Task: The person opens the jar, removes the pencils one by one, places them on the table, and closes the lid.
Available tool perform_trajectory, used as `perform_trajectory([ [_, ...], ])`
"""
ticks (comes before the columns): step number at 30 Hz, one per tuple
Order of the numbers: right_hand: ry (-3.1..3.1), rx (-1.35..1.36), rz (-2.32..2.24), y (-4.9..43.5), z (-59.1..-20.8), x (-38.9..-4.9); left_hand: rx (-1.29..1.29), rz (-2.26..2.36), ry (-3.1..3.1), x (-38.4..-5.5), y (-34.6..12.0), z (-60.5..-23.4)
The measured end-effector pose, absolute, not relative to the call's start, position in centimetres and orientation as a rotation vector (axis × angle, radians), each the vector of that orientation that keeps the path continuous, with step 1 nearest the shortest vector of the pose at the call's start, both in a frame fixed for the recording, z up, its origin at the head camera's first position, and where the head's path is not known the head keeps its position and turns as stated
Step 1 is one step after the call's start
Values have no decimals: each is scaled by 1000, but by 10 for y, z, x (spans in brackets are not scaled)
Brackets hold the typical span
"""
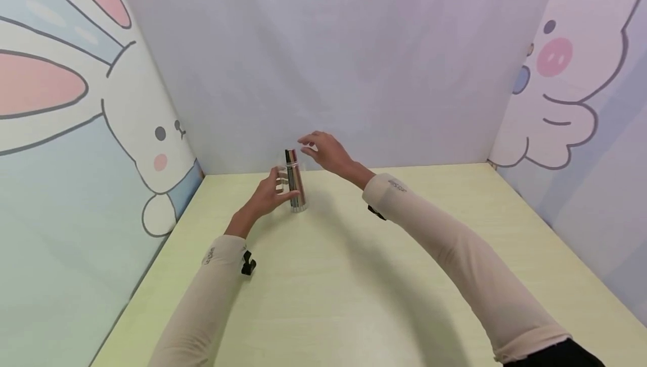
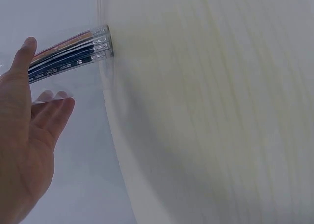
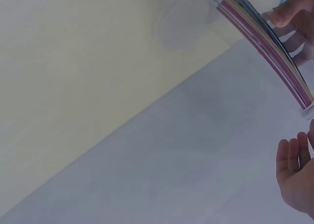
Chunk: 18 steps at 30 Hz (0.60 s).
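Observation:
A bundle of several pencils (image 1: 296, 187) stands near upright at the back of the table, its top leaning slightly left. In the left wrist view, the pencils (image 2: 68, 57) show dark and reddish sides and silvery lower ends, with clear plastic around them. My left hand (image 1: 268, 193) grips the bundle from the left, thumb across the front and fingers behind. To the right of the bundle's top, my right hand (image 1: 327, 152) has loosely bent fingers with nothing visible between them. The right wrist view shows the right hand (image 3: 297, 175) just below the banded upper part of the pencils (image 3: 270, 47).
The pale wooden table (image 1: 323, 288) meets a plain light wall (image 1: 343, 63) close behind the pencils. Side panels with cartoon animals, a rabbit (image 1: 151, 114) at left and a pig-nosed figure (image 1: 561, 80) at right, flank the table. Both forearms reach across the tabletop.

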State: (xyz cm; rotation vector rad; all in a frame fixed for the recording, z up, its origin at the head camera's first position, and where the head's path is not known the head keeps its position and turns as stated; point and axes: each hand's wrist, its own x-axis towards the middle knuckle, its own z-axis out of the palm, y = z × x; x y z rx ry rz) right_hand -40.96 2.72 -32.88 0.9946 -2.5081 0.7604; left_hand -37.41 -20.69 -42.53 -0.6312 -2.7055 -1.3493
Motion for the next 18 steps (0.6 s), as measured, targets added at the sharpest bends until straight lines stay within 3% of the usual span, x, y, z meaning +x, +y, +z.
perform_trajectory([
  [18, -2521, 1039, 812, 4, -321, -406, -632, -1362, -2715, -377, -208, -426],
])
